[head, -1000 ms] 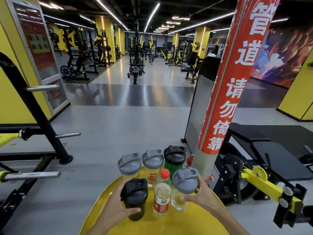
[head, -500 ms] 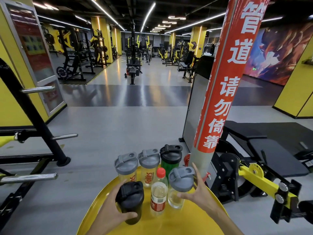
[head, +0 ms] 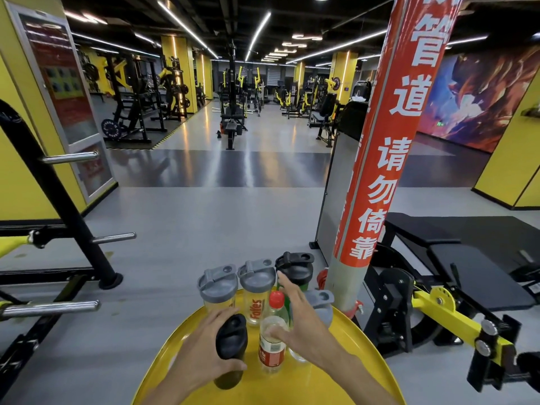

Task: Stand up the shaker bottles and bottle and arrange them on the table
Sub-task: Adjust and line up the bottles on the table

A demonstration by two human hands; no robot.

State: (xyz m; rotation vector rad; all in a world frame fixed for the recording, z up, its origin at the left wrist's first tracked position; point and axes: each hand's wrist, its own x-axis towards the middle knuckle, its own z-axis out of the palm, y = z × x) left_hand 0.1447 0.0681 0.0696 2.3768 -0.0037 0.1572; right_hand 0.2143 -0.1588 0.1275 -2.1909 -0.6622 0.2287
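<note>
On the round yellow table (head: pixel 344 384) stand several upright containers. At the back are two grey-lidded clear shakers (head: pixel 217 287) (head: pixel 257 287) and a black-lidded green shaker (head: pixel 295 267). In front stand a red-capped bottle with a red label (head: pixel 271 343) and another grey-lidded clear shaker (head: pixel 320 309), partly hidden by my right hand. My left hand (head: pixel 204 355) grips a black shaker (head: pixel 230 346), which tilts slightly. My right hand (head: pixel 301 325) hovers open over the red-capped bottle, fingers spread, index finger reaching toward the green shaker.
A red-and-grey pillar (head: pixel 380 176) with white characters rises just behind the table on the right. A black bench and yellow machine arm (head: pixel 450 314) stand to the right. A black weight rack with chrome pegs (head: pixel 70 235) is on the left. Grey floor lies beyond.
My right hand let go of the front grey-lidded shaker and moved left over the red-capped bottle. My left hand keeps hold of the black shaker, now tilted a little.
</note>
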